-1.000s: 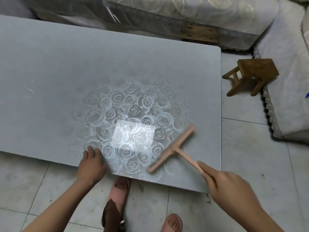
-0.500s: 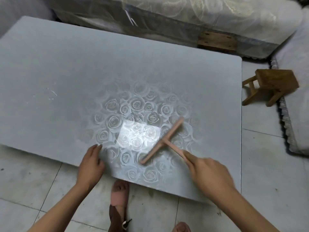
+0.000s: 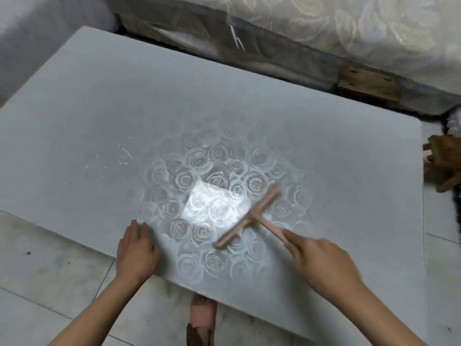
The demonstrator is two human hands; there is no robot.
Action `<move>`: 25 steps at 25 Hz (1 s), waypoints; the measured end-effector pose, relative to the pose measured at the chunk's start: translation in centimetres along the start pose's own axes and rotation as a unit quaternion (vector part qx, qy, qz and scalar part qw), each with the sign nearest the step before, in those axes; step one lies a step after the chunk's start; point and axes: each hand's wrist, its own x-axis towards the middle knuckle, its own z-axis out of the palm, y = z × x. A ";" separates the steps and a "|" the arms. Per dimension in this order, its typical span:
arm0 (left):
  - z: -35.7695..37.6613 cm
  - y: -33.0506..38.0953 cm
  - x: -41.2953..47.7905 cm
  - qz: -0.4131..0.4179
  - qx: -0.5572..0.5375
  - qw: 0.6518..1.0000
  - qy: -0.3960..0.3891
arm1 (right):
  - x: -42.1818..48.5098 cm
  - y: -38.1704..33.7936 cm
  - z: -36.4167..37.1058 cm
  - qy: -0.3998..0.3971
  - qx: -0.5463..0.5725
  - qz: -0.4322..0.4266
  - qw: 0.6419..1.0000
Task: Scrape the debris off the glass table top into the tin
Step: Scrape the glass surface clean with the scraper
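**Head view: scraper on the surface, debris off to the left**

Head view, looking down at the grey glass surface. A rose pattern shows through it around a bright square reflection.

- Left hand: lies flat on the surface at its near edge, fingers straight and close together, holding nothing.
- Right hand: fingers curled round the handle end of the pink T-shaped scraper, index finger stretched along the handle. The hand is blurred, so finer grip detail cannot be told.
- Scraper: the crossbar lies slantwise, its low end towards the near edge and its high end towards the far right. It sits just right of the reflection. Whether the blade touches the glass cannot be told.
- Debris: white flecks and a short streak on the left part of the surface, left of the rose patch and well apart from the scraper.

Edges and room:
- The near edge runs slantwise from mid-left down to lower right, with tiled floor below it. A pink slipper shows just under that edge.
- The far edge lies along a bed, with a wooden block beneath the bed.
- The right edge is straight; a wooden stool stands on the floor just beyond it, cut off by the frame.
- Bare glass lies between scraper and debris.
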 end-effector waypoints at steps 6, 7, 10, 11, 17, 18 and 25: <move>-2.2 -3.9 3.1 -0.011 -0.016 1.000 -0.011 | 1.1 -4.5 0.0 -0.039 0.012 0.002 0.999; -2.3 -4.3 3.5 -0.013 -0.022 1.000 -0.015 | 3.7 -7.5 -0.1 -0.032 0.012 -0.027 0.999; -2.7 -5.2 4.9 -0.008 -0.033 0.999 -0.017 | 10.7 -14.8 -1.2 -0.032 0.008 -0.090 0.995; -3.0 -5.5 5.4 -0.011 -0.043 0.999 -0.015 | 11.9 -15.5 -2.5 -0.030 0.000 -0.096 0.995; -3.5 -6.9 6.7 -0.031 -0.072 0.996 -0.031 | 9.2 -11.1 -5.2 -0.020 -0.034 -0.036 0.999; -3.5 -6.9 6.9 -0.035 -0.076 0.996 -0.035 | 10.2 -12.8 -4.4 -0.031 -0.041 -0.063 0.997; -4.7 -8.0 8.4 -0.124 -0.217 0.968 -0.029 | 18.2 -23.0 -4.9 -0.020 -0.076 -0.194 0.978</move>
